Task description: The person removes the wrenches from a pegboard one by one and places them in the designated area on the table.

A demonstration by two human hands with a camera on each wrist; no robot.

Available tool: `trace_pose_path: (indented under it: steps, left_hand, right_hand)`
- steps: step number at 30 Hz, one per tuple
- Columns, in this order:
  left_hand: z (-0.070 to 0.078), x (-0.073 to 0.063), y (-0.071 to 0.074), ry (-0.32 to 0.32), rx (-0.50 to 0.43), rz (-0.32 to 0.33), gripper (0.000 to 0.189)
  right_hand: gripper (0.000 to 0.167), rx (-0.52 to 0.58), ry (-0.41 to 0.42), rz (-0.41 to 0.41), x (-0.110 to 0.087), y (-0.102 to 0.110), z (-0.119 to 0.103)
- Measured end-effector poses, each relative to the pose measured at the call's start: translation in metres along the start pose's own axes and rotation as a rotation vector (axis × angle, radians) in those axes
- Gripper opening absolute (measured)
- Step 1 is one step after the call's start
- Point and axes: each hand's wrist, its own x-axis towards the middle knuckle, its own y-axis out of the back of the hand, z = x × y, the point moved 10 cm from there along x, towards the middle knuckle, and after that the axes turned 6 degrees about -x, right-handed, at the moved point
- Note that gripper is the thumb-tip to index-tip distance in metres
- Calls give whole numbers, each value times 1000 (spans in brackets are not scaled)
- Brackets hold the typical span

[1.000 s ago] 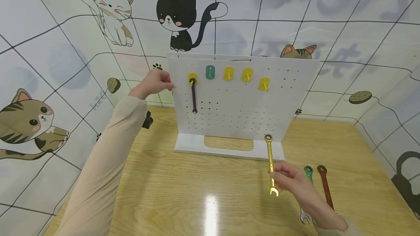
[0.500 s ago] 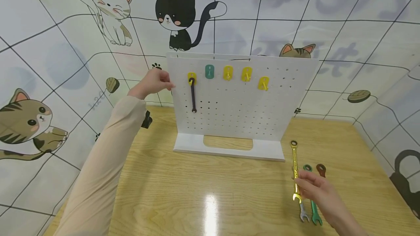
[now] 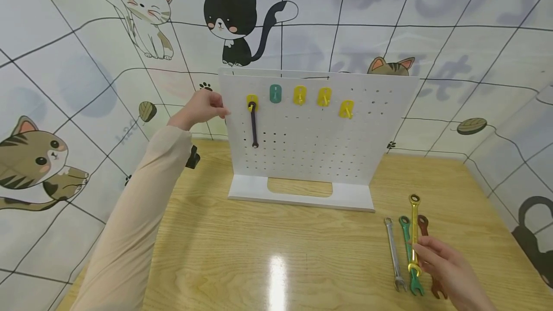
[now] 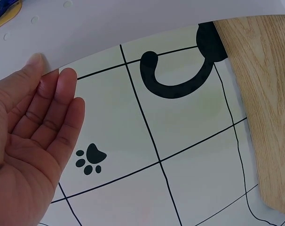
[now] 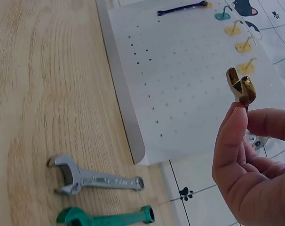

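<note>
My left hand [image 3: 203, 108] pinches the left edge of the white pegboard [image 3: 298, 143], thumb on its front and fingertips at the back. In the left wrist view the thumb [image 4: 32, 70] lies along the board's border. My right hand [image 3: 445, 263] holds a gold ratchet wrench [image 3: 414, 224] upright between thumb and fingers, its ring end up. Behind it, overlapped in the head view, a green wrench [image 3: 416, 284] and a red-brown wrench [image 3: 423, 224] lie on the table. Left of them lies a silver wrench [image 3: 393, 253]. A dark purple wrench [image 3: 254, 128] hangs from the leftmost yellow hook [image 3: 252, 97].
Along the board's upper part sit a green hook [image 3: 275, 93] and yellow hooks [image 3: 300, 95], [image 3: 324, 96], [image 3: 346, 109] with nothing hanging on them. A cat-patterned wall covering [image 3: 345, 13] stands close behind. The board's base [image 3: 250, 188] rests on the wooden table [image 3: 242, 253].
My right hand has carried the gold wrench rightward, from in front of the board's right base to over the green and red-brown wrenches. My left hand stays at the board's edge.
</note>
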Motion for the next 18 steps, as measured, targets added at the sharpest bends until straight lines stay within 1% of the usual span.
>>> trace_pose_path:
  steps: [4, 7, 10, 14, 15, 16, 18]
  left_hand:
    - [-1, -1, 1, 5, 5, 5, 19]
    - [-1, -2, 1, 5, 8, 8, 19]
    - [-1, -3, 2, 3, 4, 6, 18]
    - [-1, -3, 2, -1, 1, 1, 18]
    - [-1, -3, 2, -2, 3, 2, 18]
    - [-1, -3, 2, -2, 4, 3, 18]
    - [-1, -3, 2, -6, 4, 1, 18]
  right_hand:
    - [19, -2, -82, -18, -1, 10, 13]
    - [23, -7, -99, -26, -1, 19, 20]
    - [35, -20, -107, -20, 0, 27, 28]
    - [59, -57, -128, -8, 1, 38, 37]
    - [63, -63, -130, -9, 1, 40, 39]
    - [64, -69, -139, -8, 1, 42, 41]
    - [59, -63, -158, -2, 1, 46, 45]
